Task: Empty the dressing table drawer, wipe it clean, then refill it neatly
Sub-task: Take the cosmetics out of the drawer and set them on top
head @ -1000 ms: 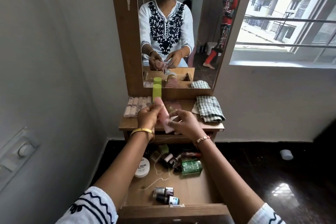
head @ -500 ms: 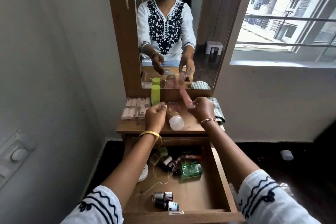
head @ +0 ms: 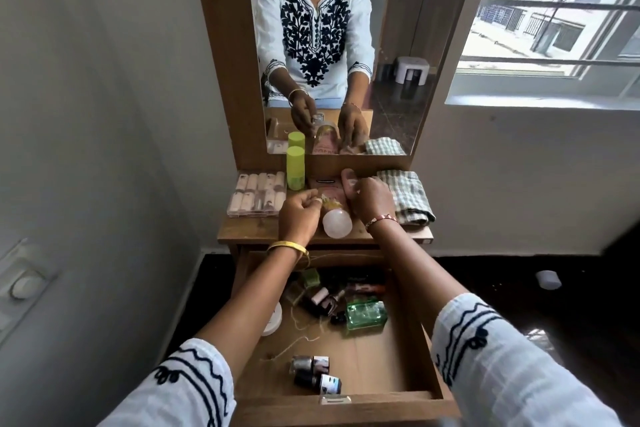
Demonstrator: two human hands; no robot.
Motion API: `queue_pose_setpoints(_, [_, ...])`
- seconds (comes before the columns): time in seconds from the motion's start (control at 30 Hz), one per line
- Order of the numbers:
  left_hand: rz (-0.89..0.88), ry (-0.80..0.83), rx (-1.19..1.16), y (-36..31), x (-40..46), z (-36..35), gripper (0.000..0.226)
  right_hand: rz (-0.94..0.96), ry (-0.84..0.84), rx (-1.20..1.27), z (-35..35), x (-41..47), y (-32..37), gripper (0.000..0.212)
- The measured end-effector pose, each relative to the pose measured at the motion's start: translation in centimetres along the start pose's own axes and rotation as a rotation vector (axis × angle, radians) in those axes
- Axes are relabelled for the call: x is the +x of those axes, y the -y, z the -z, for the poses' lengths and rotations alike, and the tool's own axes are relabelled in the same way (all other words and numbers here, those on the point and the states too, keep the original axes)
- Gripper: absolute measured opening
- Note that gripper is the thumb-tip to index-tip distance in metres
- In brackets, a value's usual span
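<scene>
One tube [head: 347,180] is pinched by right fingers [head: 360,188]; left fingers [head: 311,203] curled, empty; one bottle [head: 335,218] lies between.

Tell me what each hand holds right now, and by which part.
The right hand grips a pink tube by its lower part, standing it on the table top. The left hand is curled; whether it pinches anything cannot be told.
</scene>
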State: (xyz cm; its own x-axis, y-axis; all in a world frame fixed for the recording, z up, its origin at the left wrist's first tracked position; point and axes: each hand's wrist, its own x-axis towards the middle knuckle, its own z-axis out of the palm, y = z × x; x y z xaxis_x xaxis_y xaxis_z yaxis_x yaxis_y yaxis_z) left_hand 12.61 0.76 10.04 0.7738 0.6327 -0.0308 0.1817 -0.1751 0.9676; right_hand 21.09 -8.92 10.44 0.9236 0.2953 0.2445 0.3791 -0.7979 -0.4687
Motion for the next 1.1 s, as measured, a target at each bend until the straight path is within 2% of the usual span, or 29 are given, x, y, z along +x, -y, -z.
queue_pose_setpoints(0.2, [-0.009, -0.080, -0.073, 0.6, -1.5, 0.5, 0.025, -0.046, -0.075, 0.205, 1.8, -1.7, -0.5, 0.024])
queue_pose_setpoints(0.37, [0.030, -0.102, -0.218, 3.0, -4.5, 1.0, 0.017, -0.046, -0.147, 0.401, 2.7, -8.5, -1.5, 0.016])
queue_pose_setpoints(0.43, [0.060, -0.094, -0.239, 4.3, -5.8, 1.1, 0.018, -0.092, -0.104, 0.437, 1.6, -11.4, -2.4, 0.014])
queue_pose_setpoints(0.5, [0.106, -0.089, -0.250, 5.8, -7.3, 1.2, 0.020, -0.176, 0.024, 0.444, 0.0, -13.9, -3.5, 0.011])
queue_pose_setpoints(0.6, [0.174, -0.083, -0.238, 7.9, -9.0, 1.4, 0.026, -0.246, 0.206, 0.339, -2.0, -16.0, -4.8, 0.013])
queue_pose_setpoints(0.67, [0.200, -0.081, -0.209, 9.0, -9.9, 1.5, 0.024, -0.241, 0.303, 0.223, -2.8, -16.4, -5.2, 0.026])
queue_pose_setpoints(0.73, [0.220, -0.083, -0.185, 9.8, -10.5, 1.7, 0.018, -0.183, 0.395, 0.115, -3.3, -16.6, -5.3, 0.038])
queue_pose_setpoints(0.8, [0.242, -0.083, -0.164, 10.5, -10.8, 1.9, 0.017, -0.102, 0.464, -0.025, -3.7, -17.0, -5.2, 0.041])
queue_pose_setpoints(0.97, [0.218, -0.042, -0.096, 11.0, -11.4, 2.4, 0.016, -0.011, 0.524, -0.271, -3.4, -17.6, -5.0, 0.040])
queue_pose_setpoints(1.1, [0.225, 0.016, -0.028, 10.8, -12.0, 2.6, 0.016, -0.056, 0.565, -0.328, -3.2, -17.7, -5.3, 0.040])
